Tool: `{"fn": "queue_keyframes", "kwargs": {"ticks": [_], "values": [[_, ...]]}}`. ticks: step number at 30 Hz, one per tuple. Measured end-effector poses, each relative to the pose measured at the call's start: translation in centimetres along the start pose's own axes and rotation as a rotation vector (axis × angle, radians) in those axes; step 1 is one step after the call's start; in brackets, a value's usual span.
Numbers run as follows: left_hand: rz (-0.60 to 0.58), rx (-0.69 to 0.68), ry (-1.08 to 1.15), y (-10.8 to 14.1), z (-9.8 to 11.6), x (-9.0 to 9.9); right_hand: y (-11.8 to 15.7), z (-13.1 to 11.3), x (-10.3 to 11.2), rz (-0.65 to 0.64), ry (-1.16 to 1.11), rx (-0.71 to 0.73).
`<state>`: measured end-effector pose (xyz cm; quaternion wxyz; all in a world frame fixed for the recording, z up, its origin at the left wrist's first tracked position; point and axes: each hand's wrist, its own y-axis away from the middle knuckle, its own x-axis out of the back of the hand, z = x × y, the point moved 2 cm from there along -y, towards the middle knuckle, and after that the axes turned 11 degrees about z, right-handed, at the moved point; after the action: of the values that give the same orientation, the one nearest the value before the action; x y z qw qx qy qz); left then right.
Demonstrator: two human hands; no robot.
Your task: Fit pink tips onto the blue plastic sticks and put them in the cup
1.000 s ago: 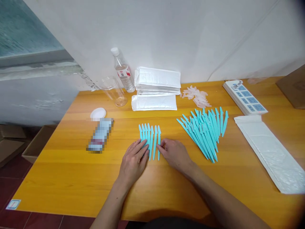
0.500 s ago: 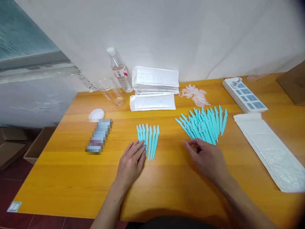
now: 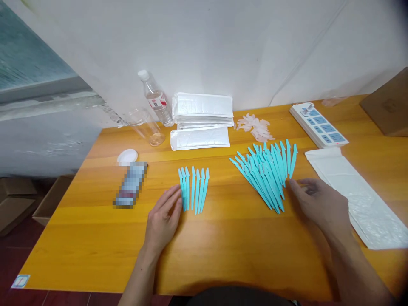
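Several slim turquoise eyebrow razors [image 3: 193,189] lie in a loose row on the table, notched tips pointing away from me. My left hand [image 3: 162,216] rests at the row's left edge, fingers extended and touching the outermost razor, with nothing gripped. To the right, a larger heap of the same razors [image 3: 264,178] is fanned out and overlapping. My right hand [image 3: 321,204] is beside the heap's right edge, fingers loosely bent and thumb apart; its tip is close to the rightmost razor's lower end. No object shows in it. Whether it touches that razor I cannot tell.
Behind lie pale pink translucent pieces [image 3: 255,126] and stacked white padded envelopes [image 3: 203,105]. A bottle [image 3: 158,102], a clear jar [image 3: 149,129], a white lid [image 3: 127,157] and a blurred phone-like item [image 3: 131,185] are left. Rightward are a power strip [image 3: 320,125], another envelope [image 3: 357,195] and a cardboard box [image 3: 389,104].
My right hand has moved from the heap's front left to its right side. My left hand has shifted left off the row's middle, and the left razors sit closer together.
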<state>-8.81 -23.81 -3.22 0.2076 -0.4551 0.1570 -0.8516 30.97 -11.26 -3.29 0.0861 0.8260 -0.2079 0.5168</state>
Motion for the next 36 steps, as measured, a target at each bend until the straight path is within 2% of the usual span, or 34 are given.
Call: {"fn": "queue_keyframes", "kwargs": {"ticks": [4, 7, 15, 18, 23, 27, 31, 34, 36], "values": [[0.158, 0.086, -0.01, -1.0, -0.3, 1.7, -1.9, -0.1, 0.0, -0.003, -0.026, -0.037], [0.21, 0.088, 0.001, -1.6, -0.5, 1.9, -2.2, -0.5, 0.7, -0.023, -0.049, -0.04], [0.103, 0.01, 0.113, -2.5, 0.7, -0.4, 1.1, -1.0, 0.9, -0.229, -0.15, 0.071], [0.044, -0.021, 0.137, -2.8, 1.4, -1.1, 1.2, -1.1, 0.5, -0.214, -0.147, 0.082], [-0.007, -0.083, 0.179, -3.6, 2.9, -2.5, -0.2, -2.1, -0.4, -0.115, -0.18, 0.14], [-0.069, -0.169, 0.232, -5.5, 4.6, -4.1, -1.2, -3.1, -1.2, -0.168, -0.114, 0.224], [-0.108, -0.243, 0.249, -9.5, 6.0, -6.5, -1.5, -3.4, -1.0, -0.206, -0.107, 0.231], [-0.163, -0.273, 0.23, -13.7, 7.3, -9.7, -1.7, -3.1, -0.2, -0.227, -0.179, 0.188], [-0.217, -0.327, 0.167, -16.7, 8.6, -12.5, -1.9, -2.8, 0.4, -0.268, -0.314, 0.132]]}}
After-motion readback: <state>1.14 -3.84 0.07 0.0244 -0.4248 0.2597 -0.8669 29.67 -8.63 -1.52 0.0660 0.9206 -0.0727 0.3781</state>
